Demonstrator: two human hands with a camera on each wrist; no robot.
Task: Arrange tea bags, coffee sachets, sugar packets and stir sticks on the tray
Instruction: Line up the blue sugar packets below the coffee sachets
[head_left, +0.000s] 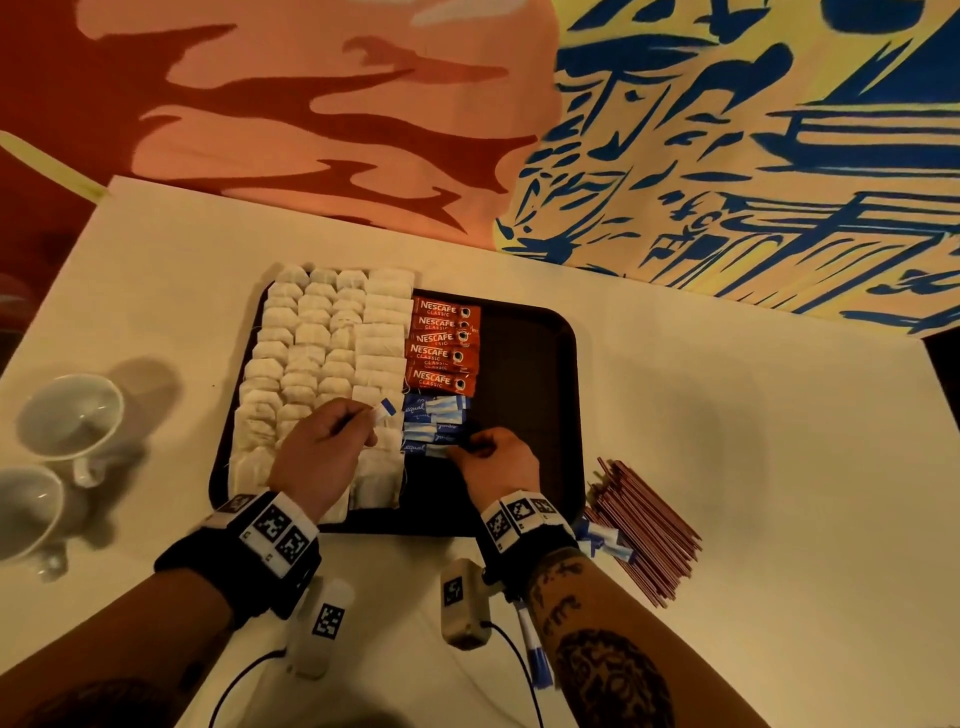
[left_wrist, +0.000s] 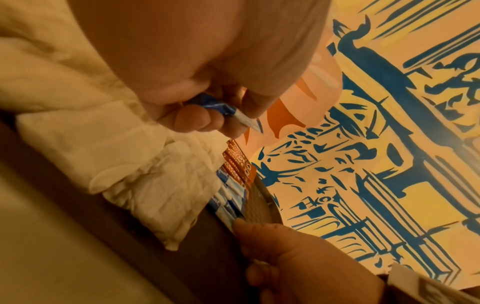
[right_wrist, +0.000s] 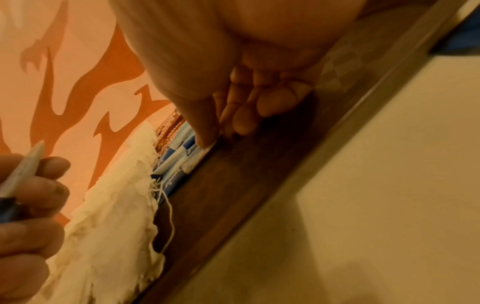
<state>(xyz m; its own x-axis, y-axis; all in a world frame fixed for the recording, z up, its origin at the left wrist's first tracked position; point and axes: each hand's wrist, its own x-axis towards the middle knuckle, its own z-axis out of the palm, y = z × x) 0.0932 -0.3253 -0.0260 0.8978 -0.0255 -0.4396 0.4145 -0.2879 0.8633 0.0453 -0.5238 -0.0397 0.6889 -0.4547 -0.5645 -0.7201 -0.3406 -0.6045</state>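
A dark tray lies on the white table. White tea bags fill its left half in rows. Red coffee sachets are stacked in the middle, with blue sugar packets in a column below them. My left hand hovers over the tea bags and pinches one blue-and-white sugar packet. My right hand is low on the tray, fingers curled. Its thumb and fingertips pinch the end of the nearest sugar packet in the column. Brown stir sticks lie piled off the tray.
A few loose sugar packets lie beside the sticks at the tray's front right corner. Two white cups stand at the table's left edge. Two tagged boxes with cables sit near my wrists. A painted wall backs the table.
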